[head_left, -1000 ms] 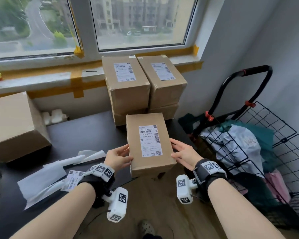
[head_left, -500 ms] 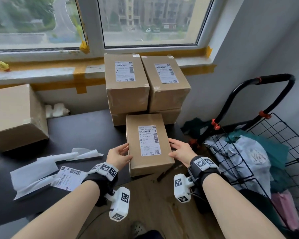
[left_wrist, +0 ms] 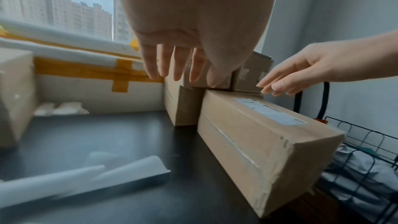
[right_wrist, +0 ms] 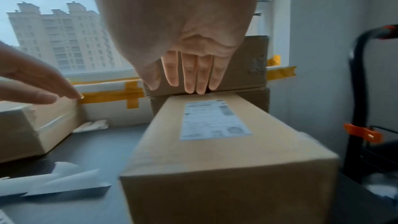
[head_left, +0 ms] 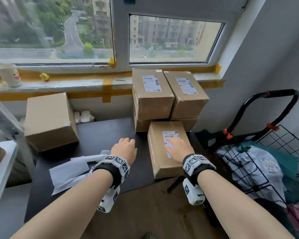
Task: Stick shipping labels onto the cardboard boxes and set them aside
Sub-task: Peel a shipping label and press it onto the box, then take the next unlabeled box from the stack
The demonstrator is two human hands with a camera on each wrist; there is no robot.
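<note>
A labelled cardboard box point(head_left: 164, 163) lies on the dark table point(head_left: 102, 133), its far end against a stack of labelled boxes point(head_left: 152, 99). Its white shipping label point(right_wrist: 213, 120) faces up. My right hand point(head_left: 177, 146) is spread open just over the label, fingers point(right_wrist: 189, 74) straight. In the left wrist view it seems to hover a little above the box point(left_wrist: 258, 134). My left hand point(head_left: 123, 149) hangs open over the table left of the box and holds nothing, its fingers point(left_wrist: 172, 64) relaxed. A plain box without a label point(head_left: 48, 119) stands at the far left.
White label backing sheets point(head_left: 71, 169) lie on the table's near left. A black wire cart point(head_left: 269, 152) full of bags stands to the right of the table. On the taped windowsill sit a mug point(head_left: 9, 75) and a small yellow toy point(head_left: 45, 77).
Both hands have let go of the labelled box's sides. The box now rests against the stack. The right hand moved over the label, the left hand drew off to the left.
</note>
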